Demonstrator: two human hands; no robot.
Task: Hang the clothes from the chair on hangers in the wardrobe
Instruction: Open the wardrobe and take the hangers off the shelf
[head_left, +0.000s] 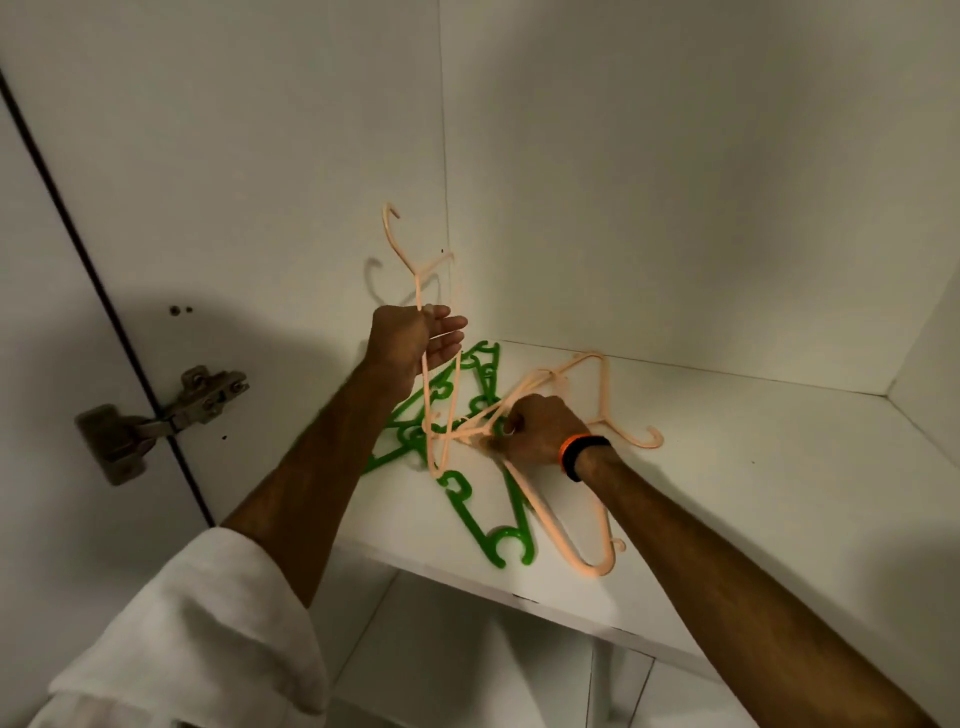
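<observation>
Step in hand: I judge this to be the fetching of hangers, before any garment is hung; I am separating one from a tangled pile.
Left hand (415, 340): raised above the shelf, thumb and palm closed round the thin arm of a peach hanger (418, 291), the outer fingers spread loosely forward.
Lifted hanger: held upright, its hook at the top close to the wardrobe's left wall (260, 182); its lower end hangs down into the pile and looks caught there.
Right hand (535, 428): low on the pile, fingers curled round the crossing peach bars where they meet; a dark and orange wristband (584, 452) sits on the wrist.
Other peach hangers (597, 540): lying on the shelf, one reaching the front edge, one with its hook pointing right.
Green hangers (483, 514): flat on the shelf beneath the peach ones, interlocked.
Shelf (753, 493): white, inside the wardrobe; a metal hinge (171, 415) shows on the door at left.
Clothes and chair: not in view; a white sleeve (208, 623) covers my left upper arm.
Next move, as I judge it: hold the pile down with the right hand and work the lifted hanger free without dragging the rest off the front edge.
</observation>
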